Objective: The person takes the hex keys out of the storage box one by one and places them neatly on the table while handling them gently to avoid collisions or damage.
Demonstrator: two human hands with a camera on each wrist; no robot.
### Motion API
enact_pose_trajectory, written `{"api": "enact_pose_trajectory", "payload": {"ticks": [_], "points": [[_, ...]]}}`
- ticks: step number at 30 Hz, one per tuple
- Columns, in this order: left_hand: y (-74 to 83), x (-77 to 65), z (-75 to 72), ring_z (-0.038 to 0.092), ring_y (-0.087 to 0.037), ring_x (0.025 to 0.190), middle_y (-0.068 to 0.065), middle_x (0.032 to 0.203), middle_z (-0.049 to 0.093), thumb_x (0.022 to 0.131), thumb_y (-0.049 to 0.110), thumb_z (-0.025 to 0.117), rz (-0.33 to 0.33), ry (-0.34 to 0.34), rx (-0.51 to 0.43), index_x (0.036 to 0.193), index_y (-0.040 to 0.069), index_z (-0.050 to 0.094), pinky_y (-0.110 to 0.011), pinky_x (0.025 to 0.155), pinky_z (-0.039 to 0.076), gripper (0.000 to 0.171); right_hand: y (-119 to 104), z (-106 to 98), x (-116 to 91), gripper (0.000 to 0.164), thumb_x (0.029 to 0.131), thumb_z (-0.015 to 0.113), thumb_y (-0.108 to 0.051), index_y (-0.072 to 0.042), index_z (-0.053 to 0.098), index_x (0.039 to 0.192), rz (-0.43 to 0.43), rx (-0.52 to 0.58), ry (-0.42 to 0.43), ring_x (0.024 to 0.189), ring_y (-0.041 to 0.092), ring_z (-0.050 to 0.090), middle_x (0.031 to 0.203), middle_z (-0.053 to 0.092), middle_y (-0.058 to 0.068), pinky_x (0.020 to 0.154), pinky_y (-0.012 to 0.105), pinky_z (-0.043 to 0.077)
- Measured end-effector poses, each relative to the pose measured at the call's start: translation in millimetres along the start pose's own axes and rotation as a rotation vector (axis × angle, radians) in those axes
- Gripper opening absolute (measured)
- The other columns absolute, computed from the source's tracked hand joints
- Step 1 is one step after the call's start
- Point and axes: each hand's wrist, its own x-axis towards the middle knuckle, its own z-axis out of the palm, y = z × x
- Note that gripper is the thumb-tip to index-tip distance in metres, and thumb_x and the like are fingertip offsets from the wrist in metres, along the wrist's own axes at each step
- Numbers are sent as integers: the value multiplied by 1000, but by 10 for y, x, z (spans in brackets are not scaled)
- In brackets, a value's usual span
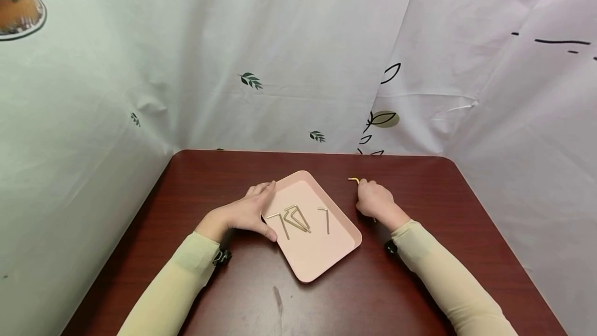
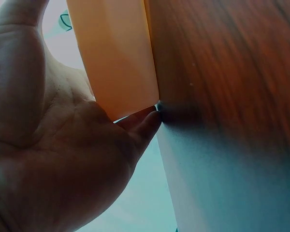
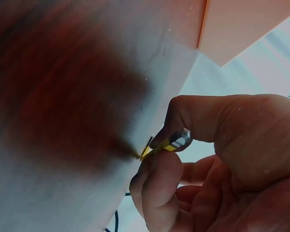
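A pink tray (image 1: 322, 258) lies turned cornerwise on the table, with several brass-coloured hex keys (image 1: 327, 221) on its floor. My left hand (image 1: 247, 214) spans the tray's left corner, fingers along one side and thumb along the other, both fairly straight. In the left wrist view the tray's outer wall (image 2: 118, 58) stands beside the palm. To the right of the tray, my right hand (image 1: 374, 202) pinches another hex key (image 3: 179, 139) between thumb and index finger. Its bent short end points left past the fingers in the head view, close over the table.
The dark red wooden table (image 1: 224, 299) has rounded far corners. White cloth walls (image 1: 298, 66) printed with leaves enclose its back and sides. A pale smear (image 1: 278, 299) marks the near part of the tabletop.
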Motion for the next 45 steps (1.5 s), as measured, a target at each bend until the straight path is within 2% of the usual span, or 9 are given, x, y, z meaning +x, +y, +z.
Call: {"api": "enact_pose_trajectory", "payload": {"ticks": [12,22,25,30,32,35,42,45], "points": [[12,-11,-2,25,-45,161,-25,178,22,64,67,102,-2,-1,-6,176,-5,9,-59,128,32,162,34,-6,5,27,90,72,-5,6,59,110,-2,25,-51,82,40,70,94,66,22,72,55,60],[-11,-9,22,26,-45,161,-25,178,22,64,68,102,1,8,-3,176,-6,9,-60,127,33,163,66,21,49,33,88,73,-5,9,57,113,-14,29,-82,86,40,71,98,67,25,77,54,61],[-5,-10,18,27,-45,161,-25,178,23,64,67,102,0,7,-4,176,-6,9,-60,127,33,162,153,120,148,32,86,74,-7,7,58,110,-9,35,-76,81,40,70,96,66,23,72,52,60],[13,-11,4,27,-45,160,-25,178,23,65,66,102,3,4,-2,175,-6,9,-60,127,33,161,389,422,404,34,83,75,-11,5,58,108,-24,47,-61,72,35,66,91,64,20,64,49,58],[5,-10,9,27,-45,160,-25,178,23,65,66,102,4,4,0,175,-6,9,-60,127,33,162,355,386,368,35,84,75,-11,6,58,110,-27,47,-62,73,35,67,93,65,21,66,49,58],[-4,-8,10,27,-45,160,-26,178,22,65,67,102,6,5,2,175,-6,9,-60,127,33,162,202,198,216,34,85,74,-8,7,58,111,-11,43,-72,77,38,68,95,66,23,70,52,60],[-10,-5,5,25,-45,161,-26,178,21,64,68,101,1,1,-2,176,-6,9,-60,127,33,162,282,329,326,36,81,75,-10,6,60,110,-10,13,-40,78,40,69,97,67,23,69,54,59],[-17,-5,6,26,-45,161,-25,178,21,64,68,101,4,2,-1,176,-6,9,-60,127,34,162,192,200,229,36,85,74,-9,7,59,112,-3,21,-73,80,39,69,98,66,23,70,52,60]]}}
